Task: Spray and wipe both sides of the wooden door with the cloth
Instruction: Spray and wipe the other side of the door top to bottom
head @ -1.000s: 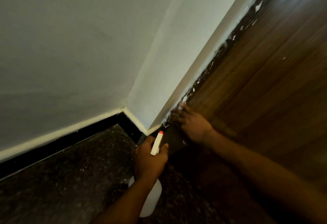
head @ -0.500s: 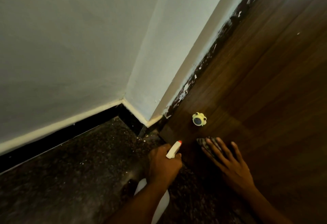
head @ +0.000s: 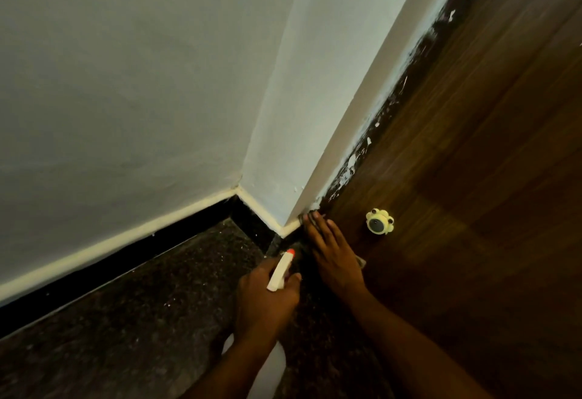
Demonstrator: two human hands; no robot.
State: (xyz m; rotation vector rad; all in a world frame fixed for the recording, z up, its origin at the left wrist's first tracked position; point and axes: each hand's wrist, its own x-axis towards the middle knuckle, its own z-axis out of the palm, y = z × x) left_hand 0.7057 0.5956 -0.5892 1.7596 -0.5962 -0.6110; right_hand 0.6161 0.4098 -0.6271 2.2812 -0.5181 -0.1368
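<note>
head view: the wooden door fills the right side, its hinge-side edge meeting the pale wall and flecked with white paint. the right hand lies flat, fingers out straight, pressing the cloth against the door's bottom corner, right where door, wall and dark speckled floor meet. only scraps of the cloth show, at the fingertips and beside the wrist. the left hand is wrapped round the neck of the spray bottle, with the red-tipped nozzle aimed toward that same corner and the white body hanging below the wrist. the two hands are close together but not touching. a small yellow knob-like piece sits on the door just beside the right hand.

judging progress: the wipe is down at the lowest edge of this face, so this side looks mostly covered. the other side is out of sight, and whether it has been done cannot be told.

no brand, label or writing is readable anywhere, the bottle included.
</note>
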